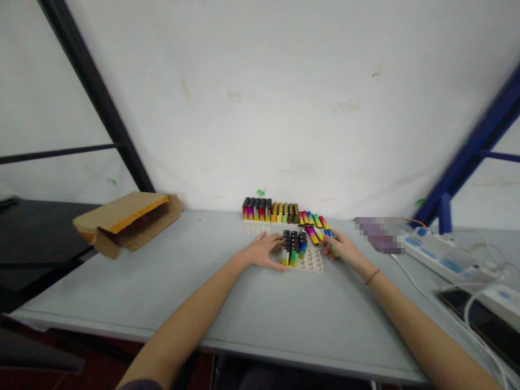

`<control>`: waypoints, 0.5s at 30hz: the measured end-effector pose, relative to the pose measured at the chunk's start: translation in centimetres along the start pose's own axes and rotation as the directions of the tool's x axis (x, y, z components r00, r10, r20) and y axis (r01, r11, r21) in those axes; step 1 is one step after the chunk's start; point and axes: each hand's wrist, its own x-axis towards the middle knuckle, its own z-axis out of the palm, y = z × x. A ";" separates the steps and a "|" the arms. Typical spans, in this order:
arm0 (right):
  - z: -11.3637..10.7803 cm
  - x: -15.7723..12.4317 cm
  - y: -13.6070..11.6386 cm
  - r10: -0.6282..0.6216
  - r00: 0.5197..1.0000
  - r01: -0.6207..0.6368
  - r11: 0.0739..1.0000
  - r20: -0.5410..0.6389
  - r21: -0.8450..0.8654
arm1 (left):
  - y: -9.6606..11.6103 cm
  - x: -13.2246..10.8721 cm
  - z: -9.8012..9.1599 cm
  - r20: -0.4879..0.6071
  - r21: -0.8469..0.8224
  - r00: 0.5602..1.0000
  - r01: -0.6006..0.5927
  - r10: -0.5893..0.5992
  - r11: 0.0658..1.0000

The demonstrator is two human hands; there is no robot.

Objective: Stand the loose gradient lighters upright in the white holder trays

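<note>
A white tray (312, 261) with round recesses sits in the middle of the table. Several lighters (290, 250) with black tops and bright gradient bodies stand upright in its left part. My left hand (262, 252) rests at the tray's left side, thumb and fingers apart, its fingertips close to the outer lighters. To the right of the tray, my right hand (340, 246) is closed around a blue and yellow lighter (333, 249), partly hidden by the fingers. Loose colourful lighters (312, 234) lie on the table just behind, beside the right hand's fingers.
Behind stand a full block of black-topped lighters (257, 210) and a block of yellowish pieces (284, 212) near the wall. An opened cardboard box (130, 222) lies at left. On the right are a power strip (450, 262), white cables (414, 281) and a dark phone (479, 314).
</note>
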 end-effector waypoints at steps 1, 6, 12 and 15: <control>0.1 0.1 0.2 -0.060 0.997 0.062 0.997 -0.044 0.042 | 0.0 0.0 0.0 0.001 -0.001 1.000 0.000 0.000 1.000; 0.7 0.5 1.1 -0.135 0.957 0.206 0.940 -0.257 0.271 | 0.0 -0.1 0.0 -0.004 -0.002 1.000 0.005 -0.005 1.000; 1.2 0.1 0.5 0.106 0.982 -0.009 0.850 -0.154 0.527 | 0.1 -0.1 0.0 0.002 0.004 1.000 0.009 -0.009 1.000; 1.4 -0.3 0.3 0.128 0.980 -0.019 0.817 -0.150 0.576 | 0.2 -0.1 -0.1 0.004 0.008 1.000 0.019 -0.019 1.000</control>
